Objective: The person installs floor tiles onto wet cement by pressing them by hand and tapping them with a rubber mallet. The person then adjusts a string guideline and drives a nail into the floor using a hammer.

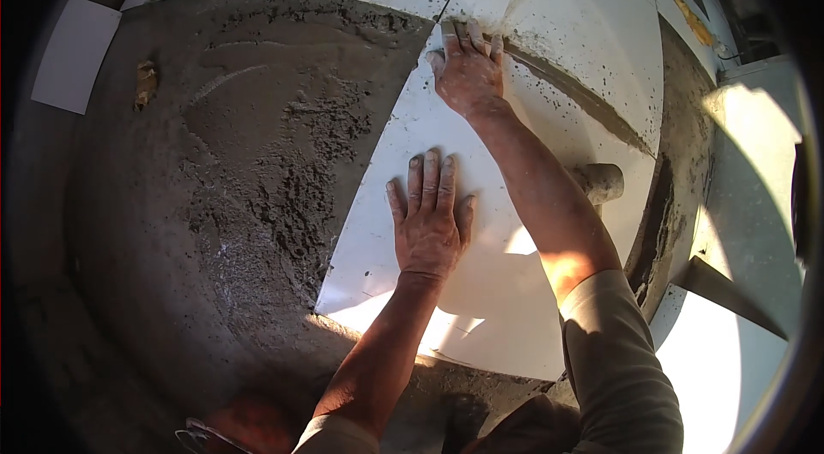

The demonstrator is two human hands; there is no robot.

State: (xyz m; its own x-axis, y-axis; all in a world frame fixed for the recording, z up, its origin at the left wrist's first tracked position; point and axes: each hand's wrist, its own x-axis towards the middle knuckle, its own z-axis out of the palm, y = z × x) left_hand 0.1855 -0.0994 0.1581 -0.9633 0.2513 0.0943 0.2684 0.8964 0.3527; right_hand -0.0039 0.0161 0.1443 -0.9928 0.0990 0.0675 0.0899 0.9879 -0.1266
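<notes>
A large white tile lies before me on the floor, its left edge beside grey wet mortar. My left hand rests flat on the tile's middle, fingers spread, holding nothing. Farther up, my right hand lies on the tile's top corner, its fingertips at the joint with the white tiles behind. Its fingers are apart and nothing shows in them. A strip of mortar runs along that joint, to the right of my right hand. Both hands are dusty with mortar.
A mallet-like tool is on the tile, partly behind my right forearm. A small white tile piece lies at the upper left. A yellowish lump sits on the mortar and another at the upper right.
</notes>
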